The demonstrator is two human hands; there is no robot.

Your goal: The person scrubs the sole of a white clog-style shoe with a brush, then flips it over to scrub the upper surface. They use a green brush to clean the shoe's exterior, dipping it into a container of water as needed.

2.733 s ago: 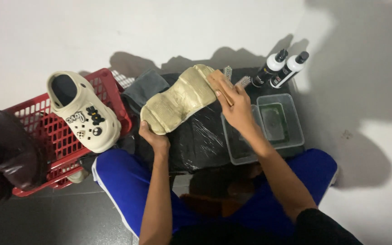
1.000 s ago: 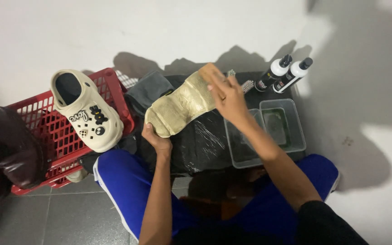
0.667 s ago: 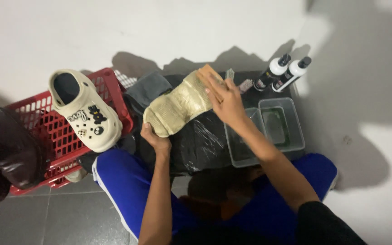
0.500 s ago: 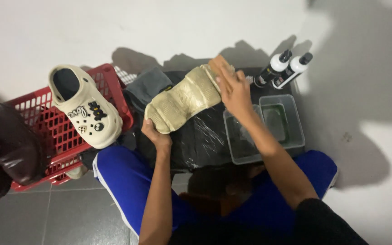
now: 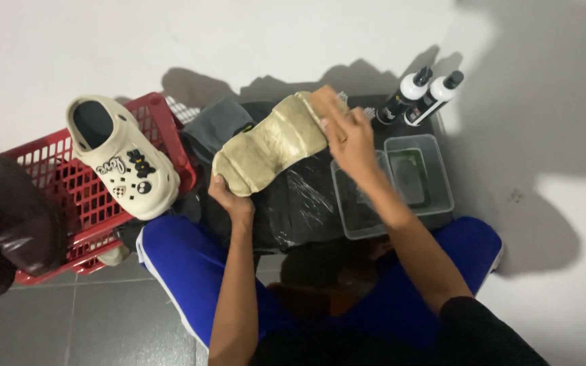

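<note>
A: Head view, then. What is in the hands?

B: The left hand (image 5: 233,203) grips the near end of a tan shoe (image 5: 272,144) turned sole up, fingers wrapped round its edge. The shoe slants from that hand up toward the far right, over a black plastic sheet (image 5: 300,200) on the person's lap, between the blue trouser legs (image 5: 191,271).

A: And the right hand?

B: The right hand (image 5: 348,135) lies on the far end of the sole, fingers pressed together over something small. It may be a brush or a cloth; I cannot tell which, since the hand covers it and is a little blurred.

A: Has anything changed in the last few seconds?

B: The right hand has travelled along the sole. A couple of seconds back it sat nearer the middle; half a second ago it was already close to the far tip, and there it is now. The left hand has kept its grip and the shoe has barely shifted. I judge this to be rubbing strokes working along the sole, now at its end.

A: What lies around?

B: To the right, two clear tubs (image 5: 391,186) side by side on the floor, and beyond them two dark bottles with white collars (image 5: 420,95). To the left, a red basket (image 5: 83,196) with a cream clog (image 5: 120,159) resting on its rim.
</note>
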